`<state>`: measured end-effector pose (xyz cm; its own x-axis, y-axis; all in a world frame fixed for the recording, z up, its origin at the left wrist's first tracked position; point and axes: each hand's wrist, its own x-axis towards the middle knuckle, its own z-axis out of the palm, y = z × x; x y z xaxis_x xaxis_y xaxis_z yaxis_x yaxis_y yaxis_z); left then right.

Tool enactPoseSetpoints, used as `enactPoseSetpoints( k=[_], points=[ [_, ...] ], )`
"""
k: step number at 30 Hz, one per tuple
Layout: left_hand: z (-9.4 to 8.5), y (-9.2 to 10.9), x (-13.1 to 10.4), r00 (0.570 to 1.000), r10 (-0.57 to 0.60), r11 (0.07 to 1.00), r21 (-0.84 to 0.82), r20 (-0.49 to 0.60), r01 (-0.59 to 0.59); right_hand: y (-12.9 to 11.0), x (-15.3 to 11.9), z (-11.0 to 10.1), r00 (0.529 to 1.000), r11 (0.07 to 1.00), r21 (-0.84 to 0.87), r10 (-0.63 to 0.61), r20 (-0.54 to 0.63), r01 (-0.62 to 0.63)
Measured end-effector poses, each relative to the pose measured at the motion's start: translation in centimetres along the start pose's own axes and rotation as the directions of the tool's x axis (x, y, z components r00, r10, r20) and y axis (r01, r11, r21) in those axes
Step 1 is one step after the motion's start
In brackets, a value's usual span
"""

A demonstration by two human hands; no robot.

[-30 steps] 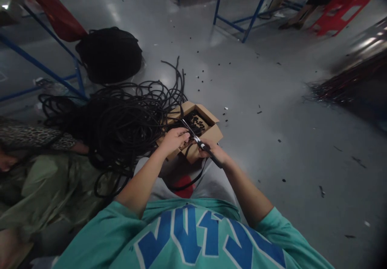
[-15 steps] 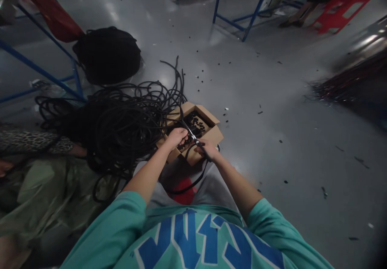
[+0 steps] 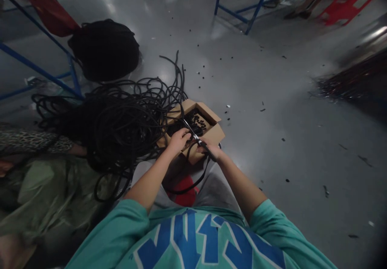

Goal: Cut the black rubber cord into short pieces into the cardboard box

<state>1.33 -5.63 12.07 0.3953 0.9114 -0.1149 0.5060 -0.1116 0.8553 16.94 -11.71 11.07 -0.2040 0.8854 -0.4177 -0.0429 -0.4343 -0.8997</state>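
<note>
My right hand (image 3: 211, 150) is closed round the dark handle of a scissors-like cutting tool (image 3: 198, 140), whose thin metal blades point up and left over the box. Over the box's left side, my left hand (image 3: 179, 140) has its fingers pinched together; what they hold is too small and dark to make out. The open cardboard box (image 3: 216, 133) stands before my knees with short black pieces (image 3: 196, 120) inside. A black tube (image 3: 195, 183) loops below my hands. Left of the box lies a large tangled heap of black tubing (image 3: 121, 120).
A person's patterned sleeve (image 3: 36, 141) and green clothing (image 3: 54, 196) are close on the left. Behind the heap sits a big black bundle (image 3: 105, 51) beside a blue metal frame (image 3: 36, 67). Small scraps dot the floor; a dark stringy bundle (image 3: 350, 79) lies at right.
The whole view has shifted slightly. My hands stay over the box, with the tool still in my right hand and only slight movement of the fingers.
</note>
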Motion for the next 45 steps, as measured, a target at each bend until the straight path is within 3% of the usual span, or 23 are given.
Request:
enactPoseSetpoints(
  k=[8, 16, 22, 27, 30, 33, 39, 45],
  points=[
    [0.8, -1.7, 1.0, 0.998, -0.057, 0.995, -0.083, 0.004, 0.057, 0.7, 0.3, 0.4, 0.995, 0.997, -0.073, 0.015, -0.103, -0.023],
    [1.2, -2.5, 2.0, 0.980, -0.174, 0.936, -0.292, 0.101, 0.196, 1.3, 1.4, 0.9, 0.981, 0.999, 0.052, 0.020, -0.191, -0.010],
    [0.3, -2.9, 2.4, 0.961, -0.276, 0.855, -0.458, -0.003, 0.244, 1.0, 2.5, -1.8, 0.973, 0.986, 0.168, 0.032, -0.229, 0.007],
    [-0.2, -2.7, 1.1, 0.955, -0.295, 0.772, -0.584, 0.018, 0.249, 1.4, 0.4, -3.9, 0.953, 0.958, 0.260, -0.041, -0.299, 0.123],
    [-0.1, -1.6, 0.0, 0.962, -0.270, 0.713, -0.663, 0.042, 0.229, 1.9, -1.7, -3.2, 0.970, 0.953, 0.287, -0.030, -0.241, 0.101],
    [0.0, -0.4, -1.0, 0.969, -0.242, 0.675, -0.710, 0.041, 0.199, 2.1, -3.4, -1.8, 0.991, 0.979, 0.196, -0.029, -0.128, 0.054],
    [-0.4, 1.6, -2.7, 0.973, -0.203, 0.723, -0.653, 0.108, 0.223, 1.6, -5.1, -0.4, 0.998, 1.000, -0.009, -0.016, 0.060, 0.017],
    [-0.5, 1.8, -3.3, 0.974, -0.198, 0.787, -0.575, 0.106, 0.222, 1.1, -4.9, -0.3, 0.998, 0.982, -0.178, -0.062, 0.027, 0.066]
  ],
)
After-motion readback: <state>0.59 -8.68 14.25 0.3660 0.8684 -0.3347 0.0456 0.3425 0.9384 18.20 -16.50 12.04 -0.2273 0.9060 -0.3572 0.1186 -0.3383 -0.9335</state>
